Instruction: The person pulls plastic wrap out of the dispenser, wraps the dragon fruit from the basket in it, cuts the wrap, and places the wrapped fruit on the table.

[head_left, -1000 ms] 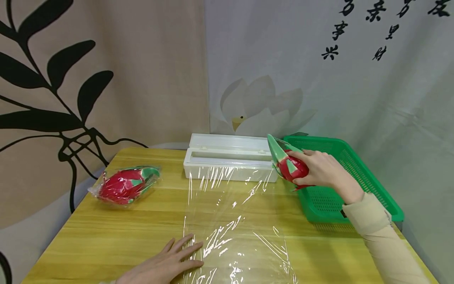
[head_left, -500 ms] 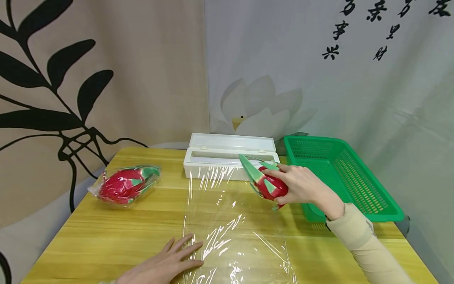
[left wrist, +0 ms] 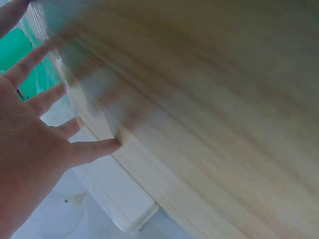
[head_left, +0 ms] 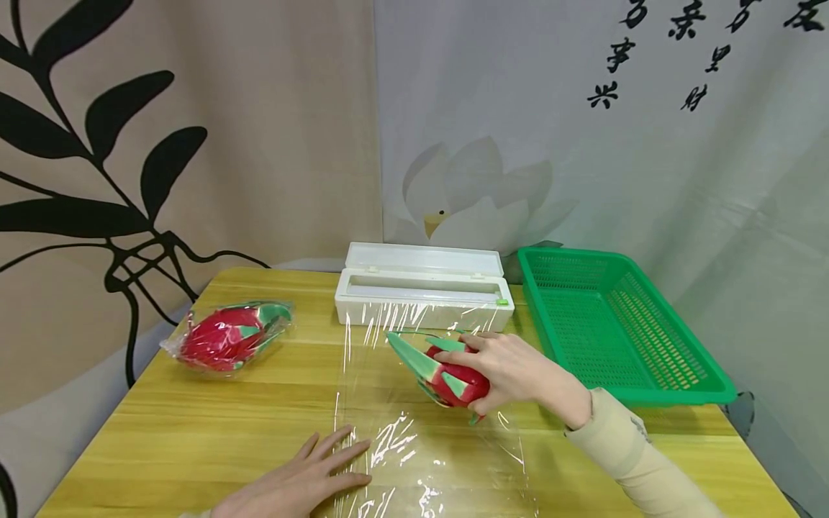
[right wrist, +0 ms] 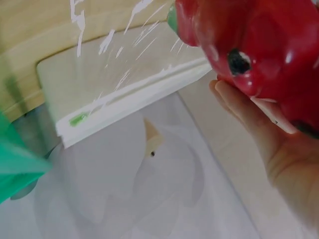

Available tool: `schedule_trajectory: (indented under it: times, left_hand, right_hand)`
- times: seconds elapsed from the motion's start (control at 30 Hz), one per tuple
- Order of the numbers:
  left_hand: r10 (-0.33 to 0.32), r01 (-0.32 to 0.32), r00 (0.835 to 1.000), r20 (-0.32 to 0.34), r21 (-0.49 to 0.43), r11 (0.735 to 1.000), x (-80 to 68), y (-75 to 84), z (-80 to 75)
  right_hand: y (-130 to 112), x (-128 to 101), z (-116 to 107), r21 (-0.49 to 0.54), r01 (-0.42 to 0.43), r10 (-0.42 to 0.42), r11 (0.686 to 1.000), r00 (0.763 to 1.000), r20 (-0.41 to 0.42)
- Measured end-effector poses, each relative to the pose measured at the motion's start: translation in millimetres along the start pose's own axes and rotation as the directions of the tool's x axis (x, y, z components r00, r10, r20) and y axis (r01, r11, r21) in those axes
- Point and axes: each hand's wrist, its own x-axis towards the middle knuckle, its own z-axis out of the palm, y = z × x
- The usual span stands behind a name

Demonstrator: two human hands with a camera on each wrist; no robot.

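Head view, my right hand: my right hand [head_left: 518, 370] curls its fingers and thumb around a red and green dragon fruit [head_left: 447, 378], holding it over the middle of the plastic wrap [head_left: 427, 424], green tip pointing left and far.
Head view, my left hand: my left hand [head_left: 304, 482] lies flat with fingers spread at the near left edge of the wrap, pressing it to the wooden table [head_left: 194, 417].
Head view, wrap: the clear sheet runs from the white wrap box [head_left: 424, 291] at the far middle of the table toward my near edge.
Head view, other things: a second dragon fruit in wrap [head_left: 227, 338] lies on the left side, well apart from my hands; a green basket [head_left: 622, 324] sits on the right, just beside the white box.
Left wrist view: my left hand [left wrist: 30, 149] shows spread, straight fingers on the table [left wrist: 209, 99]; the picture is blurred, and the wrap edge is hard to make out.
Right wrist view: the dragon fruit [right wrist: 259, 50] rests in my right hand [right wrist: 279, 149], fingers cupped beneath it; the white box [right wrist: 119, 84] is beyond, with streaks of wrap across it.
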Motion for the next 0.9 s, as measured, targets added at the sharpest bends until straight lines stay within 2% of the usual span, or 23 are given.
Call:
schedule_trajectory:
  times: [0.27, 0.53, 0.77, 0.9]
  left_hand:
    - [-0.01, 0.01, 1.0, 0.011, -0.007, 1.0, -0.1, -0.3, -1.7]
    - [0.025, -0.025, 1.0, -0.014, 0.036, 0.999, -0.2, -0.7, 0.1]
    - [-0.008, 0.008, 1.0, 0.03, 0.007, 1.0, -0.3, -1.1, -1.5]
    - [-0.009, 0.009, 1.0, 0.028, 0.01, 1.0, -0.3, -1.1, -1.5]
  right_hand:
    - [-19.2, 8.0, 9.0, 0.021, 0.077, -0.078, 0.997, 0.996, 0.036]
    - [-33.3, 10.3, 19.6, 0.043, 0.123, -0.125, 0.991, 0.991, 0.054]
    - [-40.4, 10.4, 26.3, 0.068, 0.157, -0.162, 0.985, 0.985, 0.066]
    - [-42.0, 9.0, 27.6, 0.087, 0.16, -0.166, 0.983, 0.984, 0.067]
